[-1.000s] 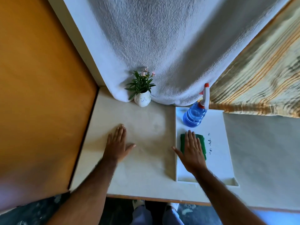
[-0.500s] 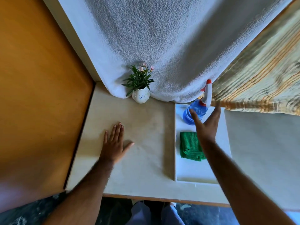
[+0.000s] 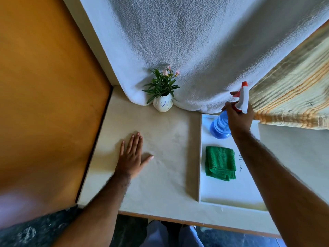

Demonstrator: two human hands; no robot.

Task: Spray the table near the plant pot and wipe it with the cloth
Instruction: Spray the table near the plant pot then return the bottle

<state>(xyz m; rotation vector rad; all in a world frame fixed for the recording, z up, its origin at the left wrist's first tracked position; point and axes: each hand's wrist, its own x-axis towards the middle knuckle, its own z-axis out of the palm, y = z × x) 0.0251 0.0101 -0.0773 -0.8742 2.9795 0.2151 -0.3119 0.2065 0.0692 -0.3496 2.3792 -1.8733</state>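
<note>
A small white plant pot (image 3: 163,103) with green leaves and pink flowers stands at the back of the beige table (image 3: 165,175). On the right, a white tray (image 3: 229,193) holds a blue spray bottle (image 3: 219,127) with a white and red head and a folded green cloth (image 3: 220,163). My right hand (image 3: 239,117) is wrapped around the neck of the spray bottle, which stands at the tray's far end. My left hand (image 3: 132,157) lies flat on the table with its fingers spread, in front of the pot.
A white textured blanket (image 3: 195,50) hangs behind the table. A striped fabric (image 3: 293,97) is at the right. An orange panel (image 3: 44,95) borders the table's left edge. The table's wooden front edge (image 3: 195,222) is near my legs.
My right hand left the green cloth, reached forward over the tray and closed around the spray bottle's neck. My left hand stayed flat on the table.
</note>
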